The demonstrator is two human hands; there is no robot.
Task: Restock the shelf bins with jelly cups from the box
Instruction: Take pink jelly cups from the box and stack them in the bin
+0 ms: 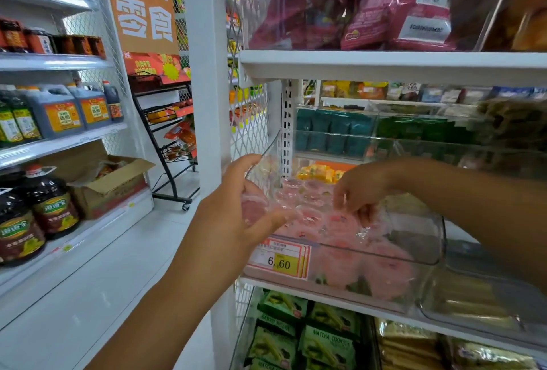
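the left hand [236,209] holds a pink jelly cup [254,206] between thumb and fingers, against the clear bin [408,258]. to its right, the right hand [362,192] pinches a second cup [368,220] on the pile [310,212] under it (probably light, slick and squashy, so best gripped by the rim).

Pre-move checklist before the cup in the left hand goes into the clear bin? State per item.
1. Left hand grips the jelly cup: ok, held between thumb and fingers.
2. Jelly cup past the left wall of the clear bin: cannot tell, it sits right at that wall.
3. Right hand out of the drop path: not ok, its fingers curl down onto the pile of cups in the bin.
4. Right hand empty: cannot tell, the fingertips are blurred against the wrappers.
5. Room in the bin: ok, bare space shows near its right wall.
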